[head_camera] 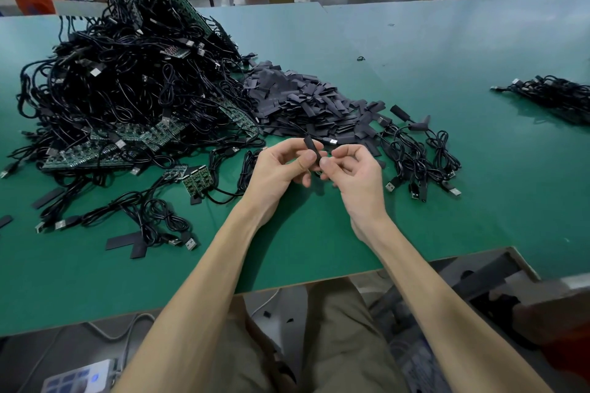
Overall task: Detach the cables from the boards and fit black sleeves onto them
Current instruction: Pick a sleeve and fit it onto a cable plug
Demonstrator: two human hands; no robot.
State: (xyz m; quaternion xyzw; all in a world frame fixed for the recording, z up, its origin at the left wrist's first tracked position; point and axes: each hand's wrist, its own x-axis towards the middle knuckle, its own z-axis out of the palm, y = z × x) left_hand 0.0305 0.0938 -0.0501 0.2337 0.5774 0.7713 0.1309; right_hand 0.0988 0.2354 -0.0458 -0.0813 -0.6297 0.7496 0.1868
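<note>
Short matte black tubular sleeve (311,147) is pinched upright by the left hand (281,169), just in front of the heap of flat black sleeve pieces (303,102). Right hand (354,172) is curled against its lower end; whether anything is gripped cannot be told. Glossy black cables on green circuit boards (127,80) are tangled left of the heap.

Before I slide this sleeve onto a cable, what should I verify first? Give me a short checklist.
1. Sleeve in grip: ok, the left hand pinches it upright above the table.
2. Right hand hold: cannot tell, its thumb is at the sleeve's lower end.
3. Cable end in hand: cannot tell, the fingers hide it.
4. Sleeve mouth open: cannot tell.
5. Spare sleeve pile: ok, just beyond the hands.
6. Cable-and-board heap: ok, on the left.
</note>
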